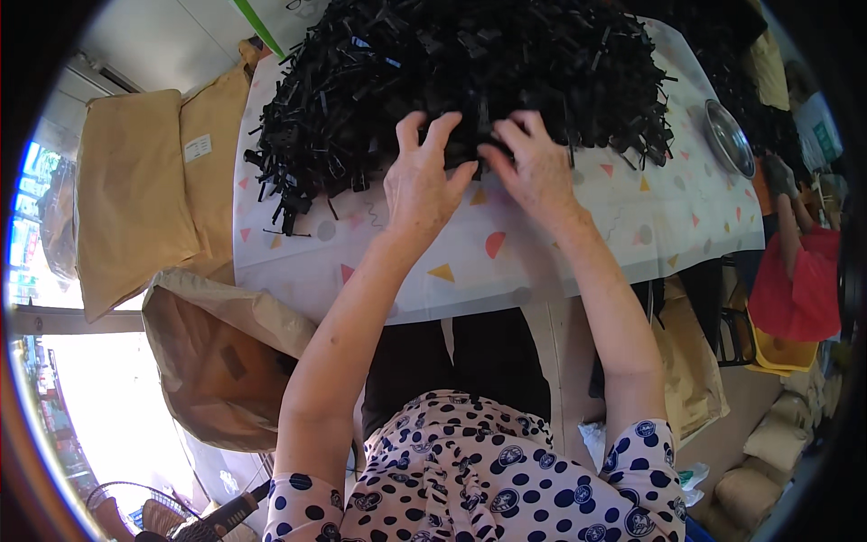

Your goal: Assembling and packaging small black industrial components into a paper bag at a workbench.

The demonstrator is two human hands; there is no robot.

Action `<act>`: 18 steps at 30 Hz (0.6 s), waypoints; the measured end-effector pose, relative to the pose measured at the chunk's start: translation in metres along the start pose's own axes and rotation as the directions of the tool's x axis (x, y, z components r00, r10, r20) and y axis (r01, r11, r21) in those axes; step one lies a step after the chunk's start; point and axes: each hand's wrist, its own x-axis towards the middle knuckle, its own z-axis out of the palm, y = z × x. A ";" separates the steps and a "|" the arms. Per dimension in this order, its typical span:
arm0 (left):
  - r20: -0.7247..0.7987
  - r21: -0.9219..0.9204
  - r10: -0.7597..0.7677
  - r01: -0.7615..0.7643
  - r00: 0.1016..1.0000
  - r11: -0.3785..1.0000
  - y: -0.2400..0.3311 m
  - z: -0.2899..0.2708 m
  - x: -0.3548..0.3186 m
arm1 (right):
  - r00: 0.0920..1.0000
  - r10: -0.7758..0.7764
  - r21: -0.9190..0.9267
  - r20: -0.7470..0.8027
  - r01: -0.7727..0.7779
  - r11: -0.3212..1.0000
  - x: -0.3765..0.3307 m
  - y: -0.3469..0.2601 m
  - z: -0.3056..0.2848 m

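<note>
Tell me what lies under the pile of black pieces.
A pale tablecloth with coloured shapes shows along the near edge of the pile; whatever lies beneath its middle is covered and cannot be seen.

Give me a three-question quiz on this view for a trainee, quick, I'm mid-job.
1. Which hand is nearer the round metal dish: left or right?
2. True or false: the tablecloth is printed with coloured shapes.
3. Fill in: the left hand is at the near edge of a heap of ____ pieces.

Key:
1. The right hand.
2. True.
3. Black.
</note>
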 end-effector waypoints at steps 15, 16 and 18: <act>-0.179 0.314 0.301 -0.236 0.937 0.920 -0.030 -0.022 0.004 | 0.983 -0.094 0.177 -0.155 0.121 0.977 0.047 0.024 -0.037; -0.208 0.371 0.308 -0.216 0.929 0.903 -0.032 -0.026 0.020 | 0.982 -0.118 0.100 -0.149 0.133 0.986 0.065 0.018 -0.032; -0.231 0.422 0.321 -0.203 0.918 0.884 -0.042 -0.025 0.048 | 0.980 -0.136 0.018 -0.145 0.140 0.990 0.090 0.014 -0.025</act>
